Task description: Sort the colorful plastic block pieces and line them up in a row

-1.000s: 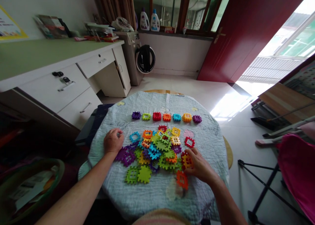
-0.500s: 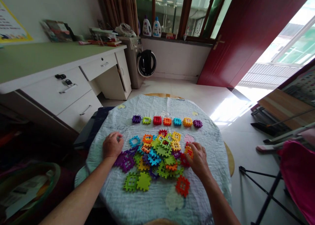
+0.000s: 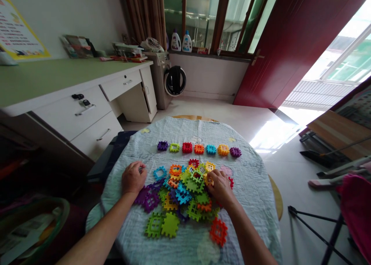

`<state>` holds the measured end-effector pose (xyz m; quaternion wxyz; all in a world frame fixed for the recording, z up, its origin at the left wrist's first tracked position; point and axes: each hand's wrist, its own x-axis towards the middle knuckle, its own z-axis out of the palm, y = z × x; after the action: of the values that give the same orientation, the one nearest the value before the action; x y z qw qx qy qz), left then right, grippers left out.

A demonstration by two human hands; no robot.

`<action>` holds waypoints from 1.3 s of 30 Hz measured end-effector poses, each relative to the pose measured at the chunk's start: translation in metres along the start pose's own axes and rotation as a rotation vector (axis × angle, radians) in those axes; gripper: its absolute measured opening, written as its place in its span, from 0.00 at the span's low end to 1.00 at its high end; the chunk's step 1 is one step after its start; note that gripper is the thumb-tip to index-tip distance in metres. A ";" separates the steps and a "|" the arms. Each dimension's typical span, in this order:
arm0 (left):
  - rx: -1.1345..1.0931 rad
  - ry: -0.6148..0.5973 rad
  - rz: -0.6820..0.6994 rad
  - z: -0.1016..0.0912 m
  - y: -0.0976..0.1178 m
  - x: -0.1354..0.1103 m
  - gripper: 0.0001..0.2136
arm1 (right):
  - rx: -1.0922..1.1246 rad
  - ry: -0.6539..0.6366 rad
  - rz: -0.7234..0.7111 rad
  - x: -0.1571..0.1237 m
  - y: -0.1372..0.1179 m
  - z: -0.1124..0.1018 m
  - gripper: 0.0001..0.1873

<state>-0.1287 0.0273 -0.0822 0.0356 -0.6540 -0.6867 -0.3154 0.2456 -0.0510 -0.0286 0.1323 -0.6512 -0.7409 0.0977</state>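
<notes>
The left hand (image 3: 133, 178) rests on the quilted cloth of the tabletop (image 3: 246, 191) at the 9 o'clock edge of a loose pile of waffle blocks (image 3: 185, 191). Its fingers (image 3: 138, 169) curl together, and whether they hold anything cannot be seen. A blue waffle block (image 3: 160, 173) lies just beside them at 3 o'clock, and purple waffle blocks (image 3: 150, 201) lie at the hand's 5 o'clock. Two large green waffle blocks (image 3: 162, 225) sit at the pile's 7 o'clock, and a row of seven waffle blocks (image 3: 198, 149) runs across the cloth at its 12 o'clock. The right hand (image 3: 222, 187) is over the pile's 3 o'clock side, with its fingers (image 3: 216, 176) pinched together on a yellow waffle block (image 3: 208, 179), which lies at the hand's 10 o'clock. A red waffle block (image 3: 231, 182) shows just past the hand at 2 o'clock, and an orange-red waffle block (image 3: 218, 231) lies apart at 6 o'clock. Compared with the earlier frame, the right hand has moved left from the pile's edge to above it, while the left hand sits in about the same place.
</notes>
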 end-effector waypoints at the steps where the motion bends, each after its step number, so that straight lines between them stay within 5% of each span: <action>1: 0.003 -0.001 0.003 0.000 0.000 0.000 0.06 | 0.006 -0.012 0.002 0.000 0.001 0.000 0.09; 24: 0.032 0.010 0.037 0.002 -0.003 -0.001 0.07 | 0.071 -0.207 0.008 0.018 0.004 -0.008 0.19; 32: 0.035 0.012 0.045 0.001 -0.002 0.000 0.07 | 0.397 -0.008 0.059 0.016 0.050 -0.033 0.22; 39: 0.031 0.007 0.049 0.002 -0.004 0.000 0.07 | 0.323 -0.104 0.052 -0.013 0.071 -0.051 0.24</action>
<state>-0.1320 0.0279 -0.0855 0.0560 -0.6689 -0.6752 -0.3059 0.3304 -0.0561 -0.0034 0.1942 -0.6344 -0.7043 0.2524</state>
